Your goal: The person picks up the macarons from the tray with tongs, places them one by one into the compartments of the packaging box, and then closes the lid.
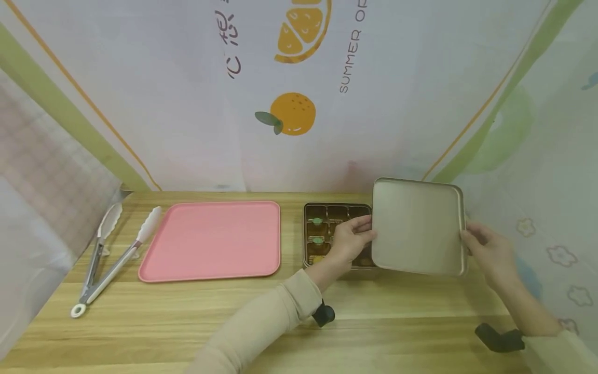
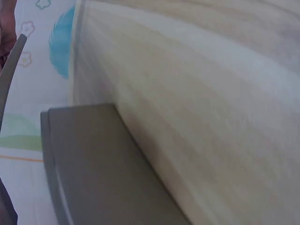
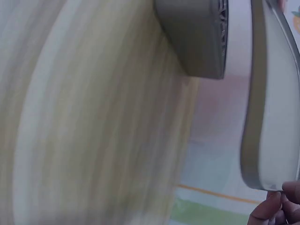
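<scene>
A rectangular metal lid (image 1: pixel 418 226) with a raised rim is held up at a tilt, its plain face toward the head camera. My left hand (image 1: pixel 348 241) pinches its left edge. At the lid's right edge, the thumb and fingers of my right hand (image 1: pixel 490 252) grip the rim. Below and to the left stands a metal tin (image 1: pixel 310 205) with a divided insert, partly hidden by my left hand and the lid. Small green and yellow items lie in its left compartments. The right wrist view shows the tin's side (image 3: pixel 192 42) and the lid apart from it.
A pink tray (image 1: pixel 212 241) lies left of the tin on the wooden table (image 1: pixel 392 311). Farther left, tongs (image 1: pixel 100 270) with white tips lie spread apart. A printed cloth (image 1: pixel 187 104) hangs behind the table, and more cloth (image 1: pixel 560 208) hangs at the right.
</scene>
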`<action>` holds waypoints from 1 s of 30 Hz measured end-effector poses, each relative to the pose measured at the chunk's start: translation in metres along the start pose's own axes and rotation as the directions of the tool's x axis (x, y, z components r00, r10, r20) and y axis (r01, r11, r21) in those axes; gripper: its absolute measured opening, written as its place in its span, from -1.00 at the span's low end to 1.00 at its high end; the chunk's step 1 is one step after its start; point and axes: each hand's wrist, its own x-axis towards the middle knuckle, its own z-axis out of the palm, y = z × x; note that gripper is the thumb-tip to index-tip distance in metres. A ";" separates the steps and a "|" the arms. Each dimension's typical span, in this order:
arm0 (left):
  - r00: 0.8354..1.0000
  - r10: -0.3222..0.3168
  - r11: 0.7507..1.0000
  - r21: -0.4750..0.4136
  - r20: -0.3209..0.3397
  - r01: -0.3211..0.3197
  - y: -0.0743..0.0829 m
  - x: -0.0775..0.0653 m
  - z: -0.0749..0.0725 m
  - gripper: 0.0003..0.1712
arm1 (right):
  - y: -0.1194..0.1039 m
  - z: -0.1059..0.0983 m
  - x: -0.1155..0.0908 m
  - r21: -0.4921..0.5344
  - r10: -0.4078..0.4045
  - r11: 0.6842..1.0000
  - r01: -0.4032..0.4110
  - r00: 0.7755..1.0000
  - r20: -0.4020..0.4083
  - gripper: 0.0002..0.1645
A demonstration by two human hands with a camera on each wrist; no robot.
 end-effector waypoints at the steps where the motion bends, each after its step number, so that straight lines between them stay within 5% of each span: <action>1: 1.000 0.014 1.000 0.003 -0.001 -0.014 0.001 0.000 -0.002 -0.57 | -0.002 0.000 0.000 0.010 -0.019 1.000 0.019 1.000 -0.008 -0.50; 6: 0.995 0.102 0.994 0.041 -0.008 -0.101 0.010 -0.002 -0.012 -0.59 | -0.016 0.003 -0.001 0.088 -0.086 0.992 0.092 0.994 -0.068 -0.88; 11: 0.977 0.213 0.973 0.091 -0.023 -0.210 0.014 -0.005 -0.022 -0.64 | -0.031 0.009 -0.003 0.193 -0.102 0.973 0.124 0.988 -0.120 -0.77; 19: 0.918 0.390 0.917 0.122 -0.076 -0.380 0.017 -0.007 -0.035 -0.70 | -0.045 0.024 -0.005 0.530 -0.130 0.819 0.218 0.971 -0.198 -0.70; 30: 0.839 0.530 0.846 0.140 -0.123 -0.514 0.014 0.000 -0.060 -0.79 | -0.045 0.040 -0.005 0.672 -0.249 0.722 0.162 0.968 0.034 -0.73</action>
